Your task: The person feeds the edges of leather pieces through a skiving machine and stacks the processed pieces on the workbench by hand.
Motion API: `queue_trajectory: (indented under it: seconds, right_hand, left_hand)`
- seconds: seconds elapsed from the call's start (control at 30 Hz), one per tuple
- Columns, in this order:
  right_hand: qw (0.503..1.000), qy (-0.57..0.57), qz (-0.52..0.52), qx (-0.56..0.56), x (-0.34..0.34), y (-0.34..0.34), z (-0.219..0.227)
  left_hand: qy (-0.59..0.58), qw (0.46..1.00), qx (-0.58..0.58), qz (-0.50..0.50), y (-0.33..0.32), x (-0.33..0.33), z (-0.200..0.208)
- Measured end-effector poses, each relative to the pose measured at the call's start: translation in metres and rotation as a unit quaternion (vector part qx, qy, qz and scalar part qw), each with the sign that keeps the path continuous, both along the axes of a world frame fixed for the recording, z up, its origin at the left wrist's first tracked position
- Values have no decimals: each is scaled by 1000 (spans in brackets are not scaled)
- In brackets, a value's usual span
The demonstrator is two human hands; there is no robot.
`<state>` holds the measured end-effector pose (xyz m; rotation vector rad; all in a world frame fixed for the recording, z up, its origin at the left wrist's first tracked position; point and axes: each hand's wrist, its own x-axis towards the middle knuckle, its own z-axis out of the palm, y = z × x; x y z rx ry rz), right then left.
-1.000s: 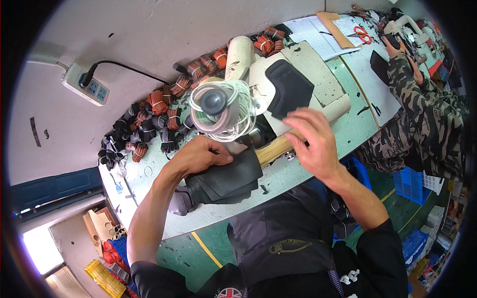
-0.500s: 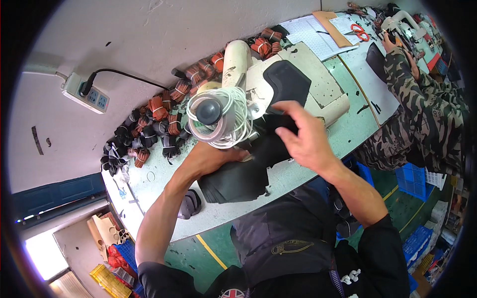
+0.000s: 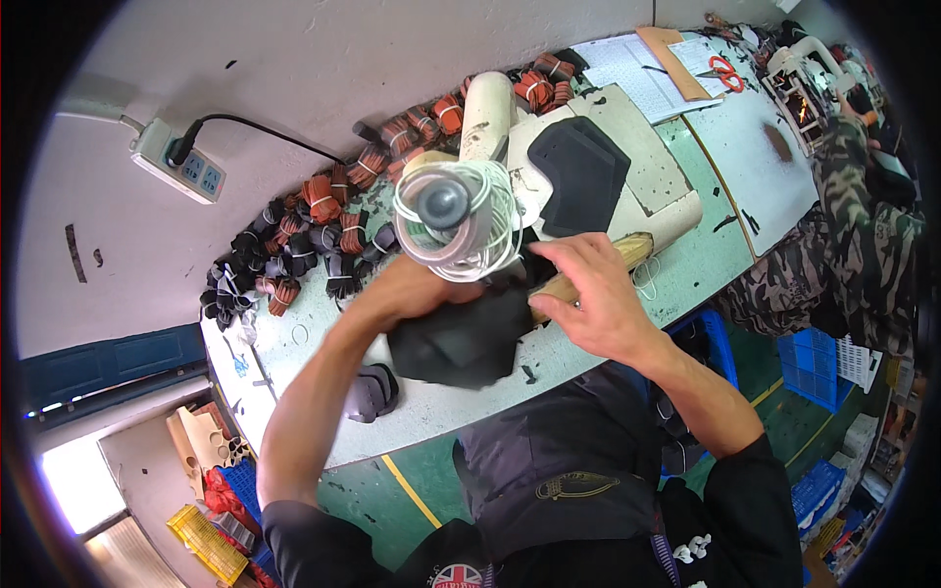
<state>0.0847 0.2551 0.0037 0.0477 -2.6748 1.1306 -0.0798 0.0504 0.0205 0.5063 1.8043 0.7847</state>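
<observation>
A cream sewing machine (image 3: 487,118) stands in front of me, with a loose coil of white cord (image 3: 505,211) around the dark round knob on its head. My left hand (image 3: 423,286) lies on a black sheet piece (image 3: 461,343) under the machine head. The cord hides most of its fingers. My right hand (image 3: 603,304) is by the piece's right end, thumb and forefinger apart, beside a worn tan edge (image 3: 637,247) of the machine bed. Whether its forefinger touches the black material, I cannot tell. Dark shaped pieces (image 3: 588,176) lie on the machine bed.
Bundles of orange, brown and black strips (image 3: 319,196) line the wall side of the table. A grey-black curved piece (image 3: 372,392) lies near the front edge. Red-handled scissors (image 3: 725,73) are far right, near a co-worker's camouflage sleeve (image 3: 848,176). A power strip (image 3: 176,162) hangs on the wall.
The black material has shifted left from between my right thumb and forefinger, uncovering the tan edge. The view has tilted slightly. The co-worker's dark piece has moved off the white sheet.
</observation>
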Motion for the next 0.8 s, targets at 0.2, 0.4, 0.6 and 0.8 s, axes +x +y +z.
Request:
queue_trajectory:
  seconds: [0.2,0.4,0.6,0.8]
  right_hand:
    - [998,4,-23,-58,-17,26,25]
    - [961,244,-48,124,-7,45,24]
    - [983,145,-73,83,10,17,-7]
    - [994,26,-40,-94,4,2,-4]
  left_hand:
    - [32,999,0,23,-18,32,-13]
    - [-272,956,77,-72,-51,159,11]
    - [-179,980,74,-40,-44,146,22]
    - [23,999,-36,9,-30,33,1]
